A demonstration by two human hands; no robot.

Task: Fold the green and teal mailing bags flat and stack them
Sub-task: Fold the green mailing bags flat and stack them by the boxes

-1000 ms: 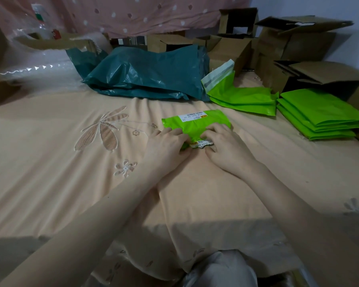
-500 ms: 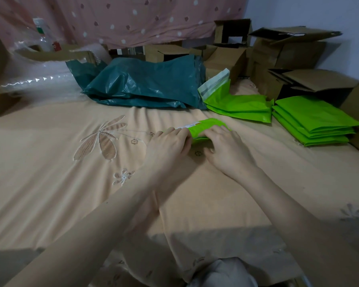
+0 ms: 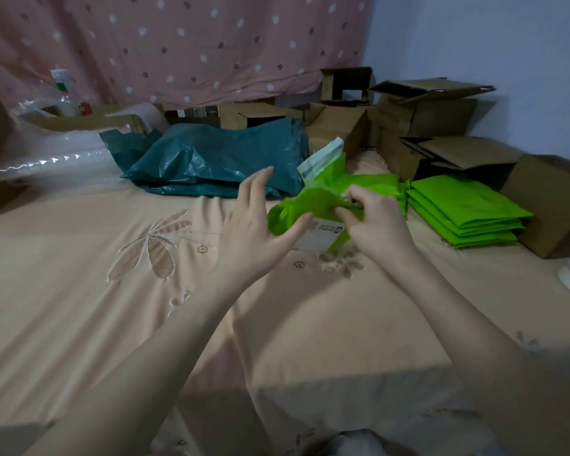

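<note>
A small green mailing bag with a white label hangs crumpled in the air above the bed. My right hand pinches its top edge. My left hand has its fingers spread, the thumb touching the bag's left side. Behind lies a heap of teal mailing bags. A loose green bag with a white flap sits just behind the held one. At the right is a neat stack of folded green bags.
The peach bedspread with leaf embroidery covers the bed. Cardboard boxes crowd the back and right edge. Bubble wrap and a plastic bottle lie at the back left. A pink dotted curtain hangs behind.
The small green bag was pressed flat on the bed; both hands have lifted it and it has come unfolded. My left hand has opened its fingers.
</note>
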